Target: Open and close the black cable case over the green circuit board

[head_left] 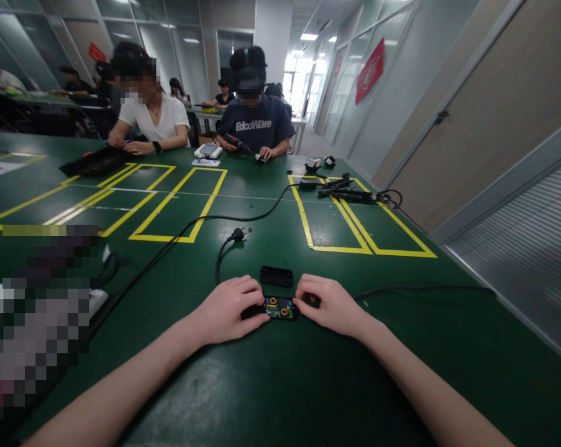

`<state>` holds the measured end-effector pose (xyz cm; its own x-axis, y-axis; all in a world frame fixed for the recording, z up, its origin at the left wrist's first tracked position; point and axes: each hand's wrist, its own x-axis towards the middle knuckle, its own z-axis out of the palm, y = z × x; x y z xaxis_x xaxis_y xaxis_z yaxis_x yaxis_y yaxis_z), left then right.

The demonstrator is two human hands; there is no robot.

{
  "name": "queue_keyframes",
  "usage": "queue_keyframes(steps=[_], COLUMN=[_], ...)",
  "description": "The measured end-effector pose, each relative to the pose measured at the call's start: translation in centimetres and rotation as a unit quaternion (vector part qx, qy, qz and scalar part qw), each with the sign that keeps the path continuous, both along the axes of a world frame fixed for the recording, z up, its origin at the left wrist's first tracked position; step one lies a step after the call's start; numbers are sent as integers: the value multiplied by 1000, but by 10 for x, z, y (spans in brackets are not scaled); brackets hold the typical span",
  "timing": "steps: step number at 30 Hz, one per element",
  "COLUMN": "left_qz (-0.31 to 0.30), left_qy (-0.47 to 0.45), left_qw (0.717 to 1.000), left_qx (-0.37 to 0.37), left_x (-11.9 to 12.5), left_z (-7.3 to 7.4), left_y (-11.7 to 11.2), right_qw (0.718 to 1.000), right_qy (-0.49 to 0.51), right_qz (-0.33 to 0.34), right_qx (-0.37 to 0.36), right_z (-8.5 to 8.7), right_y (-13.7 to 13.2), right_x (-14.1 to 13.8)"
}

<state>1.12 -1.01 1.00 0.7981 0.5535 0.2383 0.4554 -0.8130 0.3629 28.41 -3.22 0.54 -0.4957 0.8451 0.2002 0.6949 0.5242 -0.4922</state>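
A small open black power adapter (pixel 279 308) lies on the green table (pixel 280 385), its circuit board with round orange parts showing. My left hand (pixel 231 307) curls around its left end, fingers closed on it. My right hand (pixel 329 304) pinches its right end, where a black cable (pixel 424 288) leads off to the right. Just beyond the adapter lies its loose black cover (pixel 276 275). A black cord with a plug (pixel 237 235) curves in from the far side toward my left hand.
Yellow tape rectangles (pixel 168 205) mark the table. Black tools and cables (pixel 355 194) lie at the far right. Two people sit across the table; one holds an electric screwdriver (pixel 238 144). A black tray (pixel 94 162) sits at the far left. A blurred patch covers the near left.
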Motion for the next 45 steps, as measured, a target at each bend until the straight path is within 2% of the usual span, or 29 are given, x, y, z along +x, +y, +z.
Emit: queue_keyframes(steps=[4, 11, 16, 23, 27, 33, 39, 45], left_qz=[21, 12, 1, 4, 33, 52, 61, 50], left_qy=[-29, -28, -35, -55, -59, -31, -9, -2], left_qw=[999, 999, 999, 998, 998, 998, 998, 999], left_qx=[25, -21, -38, -8, 10, -15, 9, 4], left_x=[-1, 2, 3, 2, 2, 2, 6, 7], left_z=[-6, -6, -4, -9, -8, -5, -3, -2], left_y=[1, -3, -3, -3, -2, 0, -5, -6], right_qw=[999, 1000, 999, 994, 997, 999, 996, 987], right_qy=[11, 0, 31, 87, 68, 31, 53, 123], right_qz=[-33, 15, 28, -34, -16, -13, 20, -75], right_qx=[22, -12, 4, 54, 34, 34, 68, 72], right_z=[-2, -4, -4, -10, -12, -17, -10, -14], right_y=[-1, -1, -1, 0, 1, 3, 0, 1], right_x=[0, 0, -2, -1, -2, -1, -5, -5])
